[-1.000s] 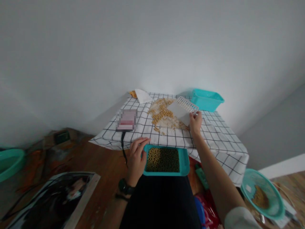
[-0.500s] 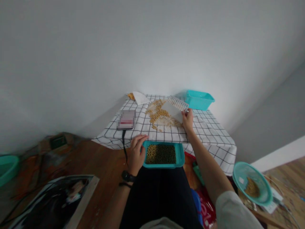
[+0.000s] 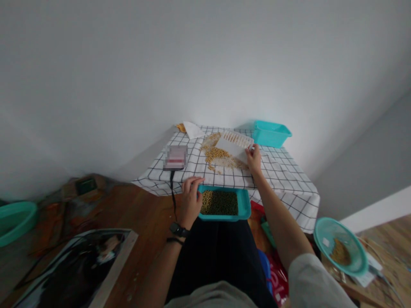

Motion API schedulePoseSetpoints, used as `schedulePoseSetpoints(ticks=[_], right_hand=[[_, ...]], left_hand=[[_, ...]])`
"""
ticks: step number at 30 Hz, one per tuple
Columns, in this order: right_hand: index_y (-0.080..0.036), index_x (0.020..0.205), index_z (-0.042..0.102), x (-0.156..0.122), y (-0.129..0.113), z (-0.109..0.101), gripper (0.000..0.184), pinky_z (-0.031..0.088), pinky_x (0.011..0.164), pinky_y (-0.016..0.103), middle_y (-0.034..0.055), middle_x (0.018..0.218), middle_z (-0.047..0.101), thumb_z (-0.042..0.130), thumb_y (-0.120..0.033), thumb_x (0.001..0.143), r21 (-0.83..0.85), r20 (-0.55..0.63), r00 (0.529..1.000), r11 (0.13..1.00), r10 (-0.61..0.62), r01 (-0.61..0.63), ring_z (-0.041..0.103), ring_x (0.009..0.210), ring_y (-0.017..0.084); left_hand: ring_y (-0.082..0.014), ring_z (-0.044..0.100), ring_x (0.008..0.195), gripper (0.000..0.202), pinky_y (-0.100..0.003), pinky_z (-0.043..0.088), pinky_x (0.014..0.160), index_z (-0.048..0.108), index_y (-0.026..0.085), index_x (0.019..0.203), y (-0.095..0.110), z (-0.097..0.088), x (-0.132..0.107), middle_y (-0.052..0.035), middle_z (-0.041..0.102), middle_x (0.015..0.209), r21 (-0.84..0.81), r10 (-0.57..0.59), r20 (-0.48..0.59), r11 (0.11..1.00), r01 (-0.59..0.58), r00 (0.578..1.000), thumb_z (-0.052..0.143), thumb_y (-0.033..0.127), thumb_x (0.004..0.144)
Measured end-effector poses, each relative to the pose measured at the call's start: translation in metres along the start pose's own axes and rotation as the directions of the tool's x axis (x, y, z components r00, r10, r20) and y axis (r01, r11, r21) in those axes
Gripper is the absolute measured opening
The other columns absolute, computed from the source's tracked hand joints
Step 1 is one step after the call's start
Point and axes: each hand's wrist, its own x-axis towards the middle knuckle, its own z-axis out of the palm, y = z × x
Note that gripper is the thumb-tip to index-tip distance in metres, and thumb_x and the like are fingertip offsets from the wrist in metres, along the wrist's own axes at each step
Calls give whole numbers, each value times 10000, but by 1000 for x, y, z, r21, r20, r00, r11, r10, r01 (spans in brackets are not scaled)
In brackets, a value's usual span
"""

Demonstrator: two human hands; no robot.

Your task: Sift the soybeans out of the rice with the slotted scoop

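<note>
A turquoise tray [image 3: 244, 205] rests on my lap against the table's front edge, with yellow soybeans [image 3: 207, 202] at its left and dark green beans [image 3: 224, 203] beside them. My left hand [image 3: 192, 199] grips the tray's left end, thumb at the rim and fingers reaching over the corner. On the table, my right hand [image 3: 253, 158] pinches the right end of a flat white plastic piece [image 3: 233, 145] with a slotted far edge. Its left side lies beside a spread of soybeans [image 3: 216, 154] and paler bits. What lies under the white piece is hidden.
A checked cloth [image 3: 279, 167] covers the table. A turquoise bin [image 3: 271, 134] stands at the back right, a white paper [image 3: 193, 130] at the back left. A blurred-out object [image 3: 175, 157] with a black strap lies left. A turquoise basket [image 3: 340, 246] sits lower right.
The white piece has turned slightly in my right hand, its slotted edge now lying more level. My left hand stays at the tray. The whole view has shifted a little.
</note>
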Motion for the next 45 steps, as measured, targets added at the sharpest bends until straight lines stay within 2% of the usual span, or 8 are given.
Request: schedulePoseSetpoints(ticks=[8,20,24,31,39,45], right_hand=[[-249,944,469,-1,3,-4,242,323,535,246,-50,675,484,585,-423,822,64,27,999,998,-24,22,446,588,131],[-260,969,478,-4,1,0,350,434,566,264,18,862,631,612,-536,801,239,188,981,971,-43,-3,580,696,167],[-254,984,475,-4,2,-2,373,429,575,269,10,836,622,608,-543,789,251,157,987,968,-14,-26,568,672,163],[-241,971,465,-4,1,-9,380,436,630,272,7,878,619,584,-547,780,215,62,998,976,30,-42,581,741,165],[-245,998,470,-20,-7,-17,341,452,648,270,22,924,634,590,-491,795,204,28,998,977,59,-64,602,773,169],[-244,1012,486,-37,-15,-26,351,431,595,250,27,923,632,603,-487,788,196,51,995,976,86,-94,584,724,158]], left_hand=[[-247,463,1238,590,-466,392,1105,517,248,1249,1,1,-2,-79,494,1223,18,6,13,1000,-6,1000,453,-67,754],[-258,448,1243,594,-486,398,1104,499,233,1256,3,0,-2,-93,474,1234,34,19,18,999,-19,1000,454,-69,746],[-255,445,1263,608,-488,393,1113,491,247,1264,4,0,-2,-85,472,1241,28,32,20,999,-32,999,452,-66,744],[-253,460,1256,605,-506,396,1103,506,256,1254,2,1,-3,-79,491,1231,-1,25,-7,1000,-25,1000,432,-62,745],[-237,471,1245,581,-469,393,1107,538,237,1242,-1,2,-3,-82,516,1225,-16,16,-20,1000,-16,1000,440,-56,750],[-233,475,1248,572,-462,386,1117,542,234,1244,0,2,-3,-83,516,1227,-41,16,-26,999,-17,1000,438,-52,759]])
